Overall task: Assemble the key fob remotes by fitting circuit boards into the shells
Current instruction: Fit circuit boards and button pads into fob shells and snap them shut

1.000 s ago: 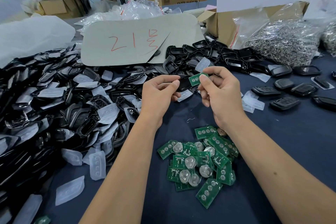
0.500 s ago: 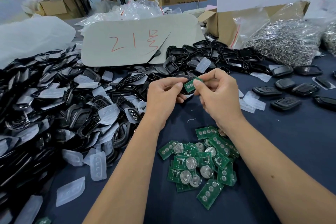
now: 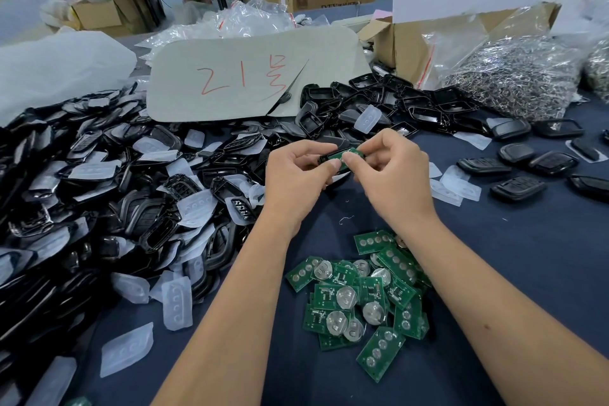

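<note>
Head view, centre of frame: the left hand [image 3: 298, 171] grips a black shell [image 3: 329, 155], and the right hand [image 3: 389, 171] pinches a green circuit board [image 3: 352, 153] that now lies down against it, where a second ago it was held clear. Seating looks begun, not finished. Spare boards [image 3: 359, 293] lie below.

Both hands, left [image 3: 298, 175] and right [image 3: 390, 171], pinch green circuit board [image 3: 350, 155] onto black shell [image 3: 329, 158]

Bare cloth [image 3: 514, 241] lies between shell heap [image 3: 99, 194] and finished fobs [image 3: 517, 188].
</note>
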Demonstrator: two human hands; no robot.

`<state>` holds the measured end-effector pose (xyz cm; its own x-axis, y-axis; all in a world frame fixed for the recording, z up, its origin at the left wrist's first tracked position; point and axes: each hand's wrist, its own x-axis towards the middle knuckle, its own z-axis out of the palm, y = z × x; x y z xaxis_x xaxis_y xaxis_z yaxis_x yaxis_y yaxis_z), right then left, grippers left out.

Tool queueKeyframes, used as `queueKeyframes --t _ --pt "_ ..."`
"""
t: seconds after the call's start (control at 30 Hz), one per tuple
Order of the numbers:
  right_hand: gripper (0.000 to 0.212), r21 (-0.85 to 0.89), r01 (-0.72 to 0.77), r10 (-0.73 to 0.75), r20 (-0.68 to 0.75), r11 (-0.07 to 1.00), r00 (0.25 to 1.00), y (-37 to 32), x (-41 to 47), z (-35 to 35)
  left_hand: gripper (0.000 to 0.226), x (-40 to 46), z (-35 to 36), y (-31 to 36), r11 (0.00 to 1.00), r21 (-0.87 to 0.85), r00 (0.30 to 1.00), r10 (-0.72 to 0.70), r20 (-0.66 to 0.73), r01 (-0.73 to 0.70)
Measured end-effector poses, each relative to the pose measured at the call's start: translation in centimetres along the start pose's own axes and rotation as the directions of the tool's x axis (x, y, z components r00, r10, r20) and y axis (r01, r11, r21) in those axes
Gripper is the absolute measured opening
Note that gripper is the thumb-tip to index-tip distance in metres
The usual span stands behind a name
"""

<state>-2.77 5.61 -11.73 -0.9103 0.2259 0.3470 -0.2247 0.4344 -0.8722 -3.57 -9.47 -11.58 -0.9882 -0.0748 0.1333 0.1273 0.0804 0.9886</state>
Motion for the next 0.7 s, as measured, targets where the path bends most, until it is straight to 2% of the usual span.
queueKeyframes --t 0.27,0.4,0.5,0.6,0.7 --pt "0.037 0.007 -0.019 0.019 -0.024 1.0 1.0 -0.1 0.0 -0.2 0.022 -0.1 -0.3 0.3 0.999 -0.025 1.0 -0.021 0.001 0.021" --pt "0.031 0.038 -0.03 0.03 0.006 0.999 1.0 0.3 0.1 -0.2 0.027 0.0 -0.8 0.5 0.995 -0.091 0.999 -0.049 0.022 0.05" --pt "0.024 0.115 -0.055 0.047 0.067 0.992 0.997 0.4 0.3 -0.3 0.029 0.1 -1.0 0.7 0.981 -0.166 0.995 -0.09 0.049 0.097" --pt "0.014 0.276 -0.111 0.061 0.181 0.955 0.981 0.5 0.2 -0.2 0.031 0.1 -1.1 0.9 0.965 -0.218 0.988 -0.13 0.083 0.145" --pt "0.01 0.372 -0.125 0.05 0.207 0.92 0.977 0.7 0.3 -0.2 0.026 0.0 -1.0 1.0 0.951 -0.257 0.983 -0.146 0.112 0.17"
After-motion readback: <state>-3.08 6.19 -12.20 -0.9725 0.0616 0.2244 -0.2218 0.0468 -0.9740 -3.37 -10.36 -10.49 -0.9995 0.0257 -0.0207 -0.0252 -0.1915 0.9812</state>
